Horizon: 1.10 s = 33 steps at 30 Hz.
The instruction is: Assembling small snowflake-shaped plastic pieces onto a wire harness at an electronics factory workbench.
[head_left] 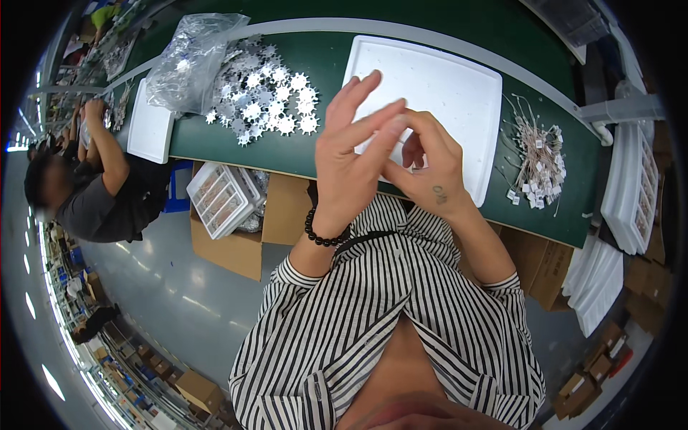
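Both of my hands meet in front of me, over the near edge of a white tray [459,93]. The thumb and index finger of my left hand [349,161] come together at the right fingertips, while its other fingers stretch upward. My right hand [432,161] has curled fingers, its index fingertip against the left thumb and index. Whatever lies between the fingertips is hidden or too small to make out. Left of the tray lies a heap of silvery star-shaped pieces [265,97]. At the right, a bundle of thin wires [537,161] with small white tags rests on the green table [330,61].
A clear plastic bag [186,64] lies beside the star pieces, near another white tray [149,129]. Below the table edge, an open cardboard box [287,211] holds a white compartment tray [223,201]. Stacked white trays [631,186] stand at right. Another person [100,193] works at far left.
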Tool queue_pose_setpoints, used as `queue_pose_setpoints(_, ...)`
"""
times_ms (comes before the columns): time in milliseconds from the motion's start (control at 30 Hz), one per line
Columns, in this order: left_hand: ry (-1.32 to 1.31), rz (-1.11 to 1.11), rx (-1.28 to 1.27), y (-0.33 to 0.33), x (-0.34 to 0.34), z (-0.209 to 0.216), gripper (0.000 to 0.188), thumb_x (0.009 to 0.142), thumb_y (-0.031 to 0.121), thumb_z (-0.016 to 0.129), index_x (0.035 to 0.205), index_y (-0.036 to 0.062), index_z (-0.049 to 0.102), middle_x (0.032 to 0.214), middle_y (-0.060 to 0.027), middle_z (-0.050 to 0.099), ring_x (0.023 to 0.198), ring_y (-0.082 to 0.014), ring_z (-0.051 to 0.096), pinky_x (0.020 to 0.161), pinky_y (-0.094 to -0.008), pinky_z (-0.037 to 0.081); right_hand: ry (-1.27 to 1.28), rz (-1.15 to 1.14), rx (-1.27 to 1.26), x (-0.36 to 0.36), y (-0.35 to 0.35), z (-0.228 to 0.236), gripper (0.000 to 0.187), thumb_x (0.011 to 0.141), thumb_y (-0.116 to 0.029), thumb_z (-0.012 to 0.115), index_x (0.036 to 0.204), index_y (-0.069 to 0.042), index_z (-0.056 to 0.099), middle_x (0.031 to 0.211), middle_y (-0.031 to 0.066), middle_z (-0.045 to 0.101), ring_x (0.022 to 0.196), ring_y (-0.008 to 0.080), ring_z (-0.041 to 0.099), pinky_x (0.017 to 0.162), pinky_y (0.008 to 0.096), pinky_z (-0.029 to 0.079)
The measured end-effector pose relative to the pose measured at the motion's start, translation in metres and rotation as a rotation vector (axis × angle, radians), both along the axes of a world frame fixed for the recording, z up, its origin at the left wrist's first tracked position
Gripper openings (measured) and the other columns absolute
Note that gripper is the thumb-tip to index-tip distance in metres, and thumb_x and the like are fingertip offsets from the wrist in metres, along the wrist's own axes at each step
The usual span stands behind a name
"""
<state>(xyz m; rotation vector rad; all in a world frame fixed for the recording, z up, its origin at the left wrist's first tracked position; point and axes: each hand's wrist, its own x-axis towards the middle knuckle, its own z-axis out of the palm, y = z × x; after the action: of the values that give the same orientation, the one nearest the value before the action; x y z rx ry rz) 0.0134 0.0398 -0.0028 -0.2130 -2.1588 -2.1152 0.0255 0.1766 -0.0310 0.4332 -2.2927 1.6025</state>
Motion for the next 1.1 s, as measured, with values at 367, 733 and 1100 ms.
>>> queue_pose_setpoints(367, 0.127, 0.095, -0.146, 0.005, -0.037, 0.012, 0.029, 0.101, 0.024, 0.066, 0.117, 0.0016, 0.076, 0.119, -0.0105, 0.075, 0.112, -0.0229, 0.068, 0.098, -0.0288, 0.050, 0.032, -0.162, 0.182, -0.009, 0.031, -0.017, 0.050, 0.080, -0.006, 0.080, 0.128, -0.003, 0.066, 0.113, 0.0100, 0.071, 0.094, 0.0217, 0.063, 0.080, 0.0305, 0.051)
queue_pose_setpoints(733, 0.093, 0.312, -0.528, -0.039, -0.077, -0.030, 0.057, 0.098, 0.039, 0.067, 0.136, -0.0017, 0.060, 0.135, -0.0211, 0.062, 0.124, -0.0383, 0.057, 0.108, -0.0458, 0.045, 0.128, -0.377, 0.336, -0.017, 0.083, -0.011, 0.048, 0.086, -0.012, 0.078, 0.131, -0.003, 0.065, 0.116, 0.0097, 0.071, 0.105, 0.0232, 0.062, 0.090, 0.0320, 0.050)
queue_pose_setpoints(1100, 0.173, 0.429, -1.041, -0.174, -0.091, -0.118, 0.063, 0.097, 0.042, 0.069, 0.141, -0.0004, 0.055, 0.139, -0.0313, 0.051, 0.123, -0.0455, 0.054, 0.105, -0.0477, 0.045, -0.097, -0.624, 0.522, 0.010, 0.252, -0.028, 0.022, 0.094, -0.016, 0.068, 0.110, -0.003, 0.074, 0.102, 0.0062, 0.073, 0.080, 0.0181, 0.062, 0.074, 0.0298, 0.051)
